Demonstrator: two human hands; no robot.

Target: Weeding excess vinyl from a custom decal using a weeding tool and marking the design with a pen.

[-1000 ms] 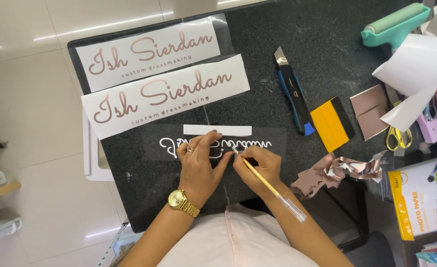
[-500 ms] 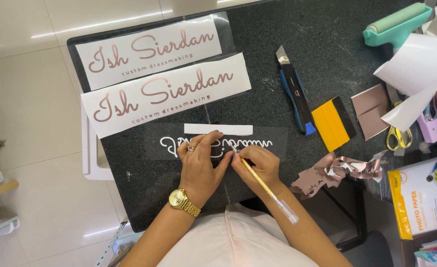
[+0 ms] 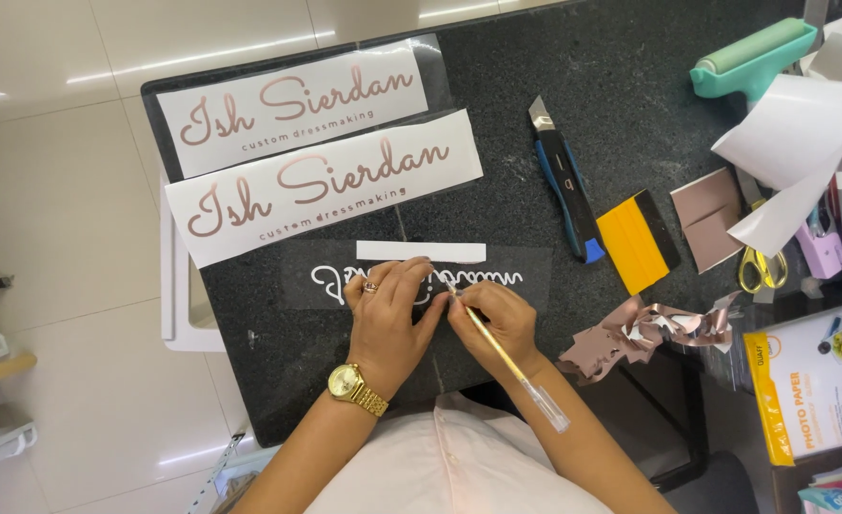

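Dark vinyl strip (image 3: 525, 278) with white script lying flat on the black stone table (image 3: 497, 143), just below a small white strip (image 3: 421, 251) and two white lettered decal sheets (image 3: 321, 181). Left hand (image 3: 387, 319) pressing down on the strip's middle, fingers spread flat and holding nothing; right hand (image 3: 497, 324) pinching a thin gold weeding pen (image 3: 502, 357), tip touching the strip beside the left fingertips. Sitting well apart to the right: blue utility knife (image 3: 564, 181), yellow squeegee (image 3: 635, 243), crumpled rose-gold foil scraps (image 3: 644, 333).
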